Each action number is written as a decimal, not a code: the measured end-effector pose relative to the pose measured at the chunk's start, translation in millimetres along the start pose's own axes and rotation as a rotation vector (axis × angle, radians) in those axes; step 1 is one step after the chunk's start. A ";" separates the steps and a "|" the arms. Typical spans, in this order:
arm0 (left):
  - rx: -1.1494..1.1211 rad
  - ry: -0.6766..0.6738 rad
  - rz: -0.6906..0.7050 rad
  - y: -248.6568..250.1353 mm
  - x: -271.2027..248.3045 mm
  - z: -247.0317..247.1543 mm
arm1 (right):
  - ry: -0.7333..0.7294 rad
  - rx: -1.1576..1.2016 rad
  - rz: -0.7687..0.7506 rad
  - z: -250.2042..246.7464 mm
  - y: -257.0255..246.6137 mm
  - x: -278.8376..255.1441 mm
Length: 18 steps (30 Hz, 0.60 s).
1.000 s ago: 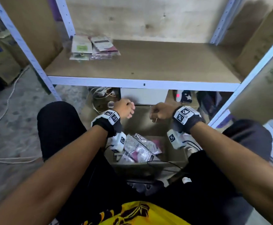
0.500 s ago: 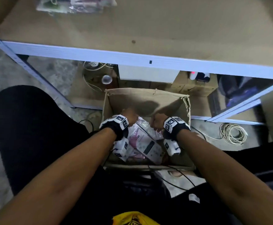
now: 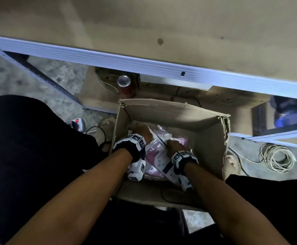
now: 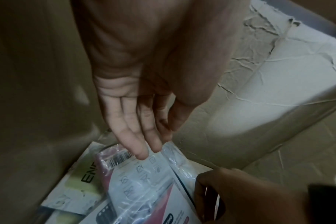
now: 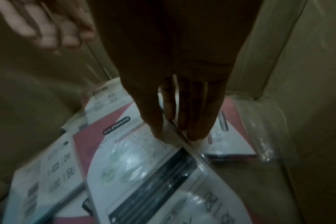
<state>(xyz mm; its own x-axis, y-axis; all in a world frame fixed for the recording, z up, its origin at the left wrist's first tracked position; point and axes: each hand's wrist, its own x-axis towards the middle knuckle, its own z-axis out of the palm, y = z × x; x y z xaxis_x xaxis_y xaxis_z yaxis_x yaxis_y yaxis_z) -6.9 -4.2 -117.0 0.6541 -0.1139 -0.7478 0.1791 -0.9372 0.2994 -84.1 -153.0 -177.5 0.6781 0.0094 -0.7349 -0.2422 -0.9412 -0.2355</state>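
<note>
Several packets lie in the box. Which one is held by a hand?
The topmost packet, pink and white with a barcode: the right hand pinches its edge, the left hand touches its barcode end. The green-and-white packet beneath is not held.

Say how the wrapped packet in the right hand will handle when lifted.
The packet probably feels light: it looks flat, with a thin card inside. Its glossy wrap looks slippery, so the right hand pinching its edge might slip. The card should keep it fairly stiff.

Behind the left grip (image 3: pixel 144 133) and right grip (image 3: pixel 174 145), black wrist straps (image 3: pixel 135 150) with white housings (image 3: pixel 137 169) bearing square black-and-white markers (image 3: pixel 136 138) are worn. Black trousers (image 3: pixel 29 138) are worn.
</note>
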 end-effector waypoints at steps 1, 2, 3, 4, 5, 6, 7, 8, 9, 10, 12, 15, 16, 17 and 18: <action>0.013 -0.010 -0.006 -0.8 2.3 -0.4 | 0.005 0.014 0.012 2.8 0.0 2.1; 0.024 -0.018 -0.016 -2.2 4.3 0.9 | 0.010 0.027 0.021 5.2 0.4 4.0; 0.048 -0.018 -0.015 -3.2 5.8 2.2 | 0.016 0.034 0.029 7.5 1.5 5.4; 0.055 -0.013 -0.019 -4.1 6.7 3.8 | 0.023 0.041 0.034 9.9 3.1 6.4; 0.069 -0.009 -0.020 -4.0 7.7 4.4 | 0.031 0.056 0.037 11.8 4.4 7.6; 0.073 0.001 -0.016 -3.2 8.1 4.5 | 0.040 0.076 0.041 13.3 6.4 7.7; 0.077 -0.003 -0.014 -2.2 8.1 4.0 | 0.053 0.096 0.046 13.8 8.1 7.7; 0.068 -0.014 -0.012 -0.3 9.0 3.0 | 0.066 0.112 0.044 14.3 9.9 7.8; 0.056 -0.025 -0.005 2.1 7.6 1.9 | 0.078 0.125 0.036 15.0 11.5 7.9; 0.046 -0.030 -0.015 4.2 6.4 0.3 | 0.088 0.139 0.026 15.8 12.5 7.2; 0.065 -0.034 -0.018 4.0 11.2 -0.6 | 0.095 0.158 0.007 14.4 11.9 5.8; 0.088 0.001 -0.010 1.6 15.5 -2.4 | 0.099 0.203 0.012 5.0 4.9 9.0; 0.080 0.017 0.001 0.0 14.6 -3.3 | 0.106 0.221 0.020 1.0 1.8 11.1; 0.049 0.040 0.011 -1.1 14.3 -3.8 | 0.121 0.241 0.029 -3.0 -1.6 13.9; 0.026 0.057 0.019 -2.0 14.1 -4.4 | 0.145 0.263 0.031 -6.3 -5.3 16.6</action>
<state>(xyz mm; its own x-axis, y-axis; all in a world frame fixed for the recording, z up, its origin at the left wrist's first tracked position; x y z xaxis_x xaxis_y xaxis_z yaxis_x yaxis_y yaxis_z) 5.2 -2.5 -125.5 0.6983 -0.1136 -0.7067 0.1473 -0.9434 0.2972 -67.1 -149.9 -184.4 0.7550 -0.0841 -0.6503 -0.4230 -0.8203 -0.3850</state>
